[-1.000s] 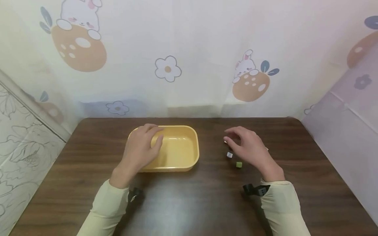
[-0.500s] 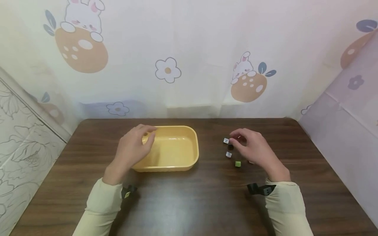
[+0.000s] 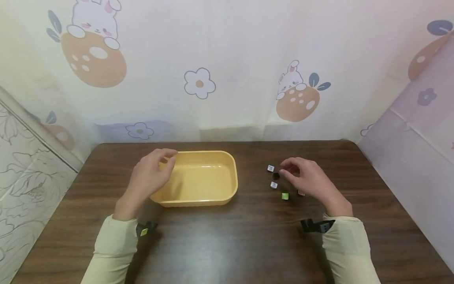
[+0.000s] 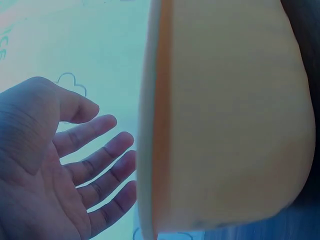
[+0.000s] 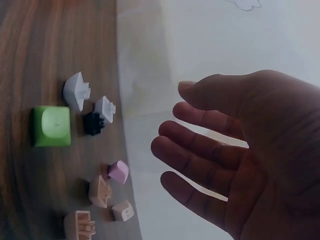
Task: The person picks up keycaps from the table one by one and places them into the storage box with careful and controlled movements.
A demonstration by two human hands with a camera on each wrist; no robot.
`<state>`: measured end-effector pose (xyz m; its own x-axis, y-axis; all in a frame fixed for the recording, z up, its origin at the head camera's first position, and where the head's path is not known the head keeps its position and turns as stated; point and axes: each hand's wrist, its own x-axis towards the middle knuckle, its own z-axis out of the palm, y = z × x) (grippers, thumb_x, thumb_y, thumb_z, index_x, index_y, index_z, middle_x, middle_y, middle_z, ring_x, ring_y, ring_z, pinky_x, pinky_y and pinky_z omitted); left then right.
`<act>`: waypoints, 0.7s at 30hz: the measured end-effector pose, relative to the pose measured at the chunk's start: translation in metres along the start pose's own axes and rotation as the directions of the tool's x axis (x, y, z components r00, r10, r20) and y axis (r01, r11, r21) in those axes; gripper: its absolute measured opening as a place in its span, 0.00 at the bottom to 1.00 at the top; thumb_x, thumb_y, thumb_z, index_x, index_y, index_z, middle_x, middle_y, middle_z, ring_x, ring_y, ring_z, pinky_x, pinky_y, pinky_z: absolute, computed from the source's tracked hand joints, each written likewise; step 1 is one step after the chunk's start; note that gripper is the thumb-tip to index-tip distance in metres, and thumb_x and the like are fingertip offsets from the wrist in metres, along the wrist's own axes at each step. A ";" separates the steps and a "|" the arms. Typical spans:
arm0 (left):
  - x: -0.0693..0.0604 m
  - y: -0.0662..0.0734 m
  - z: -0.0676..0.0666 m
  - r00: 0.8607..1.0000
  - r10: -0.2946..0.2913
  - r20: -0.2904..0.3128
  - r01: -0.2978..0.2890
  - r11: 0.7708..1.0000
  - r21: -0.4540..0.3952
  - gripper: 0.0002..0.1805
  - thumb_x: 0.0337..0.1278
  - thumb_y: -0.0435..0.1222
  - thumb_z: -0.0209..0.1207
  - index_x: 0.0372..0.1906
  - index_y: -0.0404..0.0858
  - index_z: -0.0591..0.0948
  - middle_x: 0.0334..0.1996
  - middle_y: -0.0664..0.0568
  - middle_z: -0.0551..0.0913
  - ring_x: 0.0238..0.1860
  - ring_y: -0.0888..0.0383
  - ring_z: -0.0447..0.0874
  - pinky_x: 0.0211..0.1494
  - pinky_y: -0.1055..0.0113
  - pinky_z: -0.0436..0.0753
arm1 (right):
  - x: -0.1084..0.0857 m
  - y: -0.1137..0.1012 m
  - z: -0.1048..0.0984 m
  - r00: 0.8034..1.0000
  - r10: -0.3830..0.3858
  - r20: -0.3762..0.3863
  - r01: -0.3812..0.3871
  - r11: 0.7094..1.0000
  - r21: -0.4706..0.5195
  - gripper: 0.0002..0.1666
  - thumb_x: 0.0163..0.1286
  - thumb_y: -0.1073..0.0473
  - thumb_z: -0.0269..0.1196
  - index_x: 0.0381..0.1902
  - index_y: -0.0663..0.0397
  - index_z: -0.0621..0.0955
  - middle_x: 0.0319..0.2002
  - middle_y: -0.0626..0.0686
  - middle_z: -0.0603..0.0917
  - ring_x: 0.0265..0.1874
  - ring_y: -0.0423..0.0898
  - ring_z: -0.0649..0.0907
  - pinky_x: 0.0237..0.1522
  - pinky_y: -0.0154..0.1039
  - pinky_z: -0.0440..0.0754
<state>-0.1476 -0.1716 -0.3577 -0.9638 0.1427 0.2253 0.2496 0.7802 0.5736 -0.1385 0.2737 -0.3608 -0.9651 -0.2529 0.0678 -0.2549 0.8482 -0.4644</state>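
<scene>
Several loose keycaps lie on the table near my right hand (image 3: pixel 312 181), which hovers by them with fingers loosely bent and nothing in its grasp. In the right wrist view I make out a green keycap (image 5: pixel 52 126), a white keycap (image 5: pixel 75 91), a black keycap (image 5: pixel 93 123), a pink keycap (image 5: pixel 119 171) and a peach keycap (image 5: pixel 100 191). My left hand (image 3: pixel 147 175) is held over the left end of a yellow plastic basin (image 3: pixel 205 185), fingers loosely bent and holding nothing. From above, the right hand covers some keycaps.
The dark wooden table (image 3: pixel 213 244) ends at the back against a wall covering (image 3: pixel 241 79) with rabbit and flower prints. A black wrist strap (image 3: pixel 317 226) sits at the right sleeve and another strap (image 3: pixel 147 228) at the left.
My left hand has drawn leftward, uncovering more of the basin. The right hand has shifted slightly right, so more keycaps show. The keycaps and basin stay in place.
</scene>
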 end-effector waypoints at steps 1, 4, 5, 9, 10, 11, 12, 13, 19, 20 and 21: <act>0.000 -0.001 -0.002 1.000 -0.003 -0.002 0.003 1.000 0.000 0.17 0.77 0.41 0.55 0.62 0.43 0.85 0.56 0.45 0.89 0.53 0.44 0.88 0.52 0.43 0.84 | 0.000 0.001 0.001 1.000 0.000 0.009 0.000 1.000 -0.001 0.15 0.77 0.56 0.65 0.56 0.57 0.85 0.52 0.58 0.89 0.49 0.54 0.88 0.53 0.59 0.85; -0.001 -0.006 -0.005 1.000 -0.019 -0.011 0.019 1.000 0.006 0.17 0.77 0.41 0.55 0.60 0.40 0.85 0.50 0.41 0.87 0.47 0.43 0.85 0.47 0.47 0.82 | 0.000 0.005 0.003 1.000 -0.008 0.027 0.008 1.000 -0.001 0.16 0.77 0.57 0.66 0.56 0.58 0.85 0.55 0.61 0.88 0.48 0.54 0.88 0.53 0.58 0.86; -0.001 -0.008 -0.006 0.999 -0.029 -0.013 0.029 1.000 0.008 0.16 0.76 0.41 0.55 0.59 0.39 0.85 0.49 0.40 0.86 0.46 0.43 0.84 0.46 0.48 0.81 | 0.000 0.005 0.004 0.999 -0.012 0.030 0.012 1.000 -0.003 0.16 0.77 0.57 0.66 0.56 0.59 0.85 0.56 0.61 0.88 0.48 0.54 0.89 0.52 0.58 0.86; -0.001 -0.017 -0.009 0.996 -0.089 0.006 0.089 0.996 -0.001 0.17 0.76 0.43 0.55 0.56 0.34 0.81 0.48 0.37 0.81 0.46 0.42 0.79 0.47 0.49 0.78 | 0.001 0.008 0.005 0.999 -0.011 0.033 0.011 1.000 -0.004 0.16 0.76 0.57 0.67 0.55 0.59 0.86 0.56 0.62 0.88 0.48 0.54 0.89 0.52 0.57 0.86; 0.000 -0.019 -0.009 0.994 -0.106 0.016 0.107 0.994 -0.007 0.18 0.76 0.43 0.55 0.56 0.33 0.80 0.48 0.37 0.81 0.46 0.42 0.79 0.49 0.49 0.78 | 0.001 0.008 0.005 0.999 -0.008 0.031 0.009 1.000 -0.005 0.15 0.76 0.57 0.67 0.55 0.59 0.86 0.55 0.61 0.88 0.48 0.54 0.89 0.52 0.57 0.86; 0.000 -0.022 -0.010 0.991 -0.127 0.031 0.128 0.992 -0.015 0.19 0.77 0.44 0.55 0.57 0.33 0.78 0.49 0.36 0.80 0.47 0.41 0.79 0.50 0.48 0.79 | 0.001 0.009 0.005 0.999 -0.006 0.031 0.006 1.000 -0.006 0.15 0.76 0.57 0.67 0.55 0.59 0.86 0.55 0.61 0.89 0.48 0.54 0.89 0.52 0.57 0.86; 0.000 -0.024 -0.011 0.987 -0.150 0.047 0.151 0.988 -0.021 0.20 0.77 0.44 0.54 0.58 0.32 0.77 0.49 0.36 0.80 0.48 0.40 0.79 0.50 0.47 0.79 | 0.001 0.009 0.005 0.999 -0.004 0.032 0.004 1.000 -0.006 0.15 0.75 0.57 0.67 0.55 0.59 0.86 0.54 0.61 0.89 0.48 0.54 0.89 0.51 0.57 0.86; 0.000 -0.026 -0.011 0.981 -0.181 0.068 0.183 0.983 -0.030 0.21 0.77 0.44 0.54 0.59 0.31 0.76 0.50 0.35 0.80 0.49 0.40 0.79 0.51 0.47 0.80 | 0.001 0.009 0.005 0.999 0.000 0.033 0.000 1.000 -0.008 0.15 0.75 0.57 0.67 0.55 0.59 0.86 0.54 0.60 0.89 0.47 0.53 0.89 0.51 0.56 0.86; 0.001 -0.040 -0.018 0.909 -0.345 0.236 0.379 0.917 -0.121 0.27 0.77 0.43 0.49 0.70 0.29 0.69 0.60 0.31 0.77 0.58 0.37 0.78 0.57 0.46 0.83 | 0.001 0.011 0.005 0.999 0.014 0.046 -0.014 1.000 -0.015 0.17 0.76 0.55 0.67 0.56 0.58 0.86 0.51 0.59 0.90 0.47 0.52 0.88 0.50 0.55 0.85; 0.001 -0.042 -0.019 0.896 -0.355 0.266 0.401 0.904 -0.146 0.28 0.77 0.42 0.49 0.71 0.29 0.68 0.61 0.31 0.76 0.58 0.38 0.79 0.56 0.48 0.85 | 0.001 0.011 0.005 0.999 0.014 0.049 -0.013 1.000 -0.011 0.17 0.76 0.56 0.67 0.56 0.58 0.86 0.50 0.58 0.90 0.46 0.52 0.87 0.50 0.54 0.85; 0.001 -0.043 -0.020 0.885 -0.360 0.294 0.419 0.891 -0.171 0.28 0.77 0.42 0.48 0.72 0.29 0.67 0.61 0.31 0.76 0.57 0.39 0.80 0.55 0.50 0.86 | 0.001 0.011 0.005 0.998 0.013 0.054 -0.013 1.000 -0.010 0.17 0.75 0.56 0.68 0.56 0.58 0.86 0.49 0.58 0.90 0.45 0.51 0.87 0.49 0.53 0.85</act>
<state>-0.1576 -0.2174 -0.3665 -0.9708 0.0245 -0.2386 -0.1656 0.6509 0.7408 -0.1417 0.2807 -0.3708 -0.9638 -0.2664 0.0139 -0.2432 0.8557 -0.4567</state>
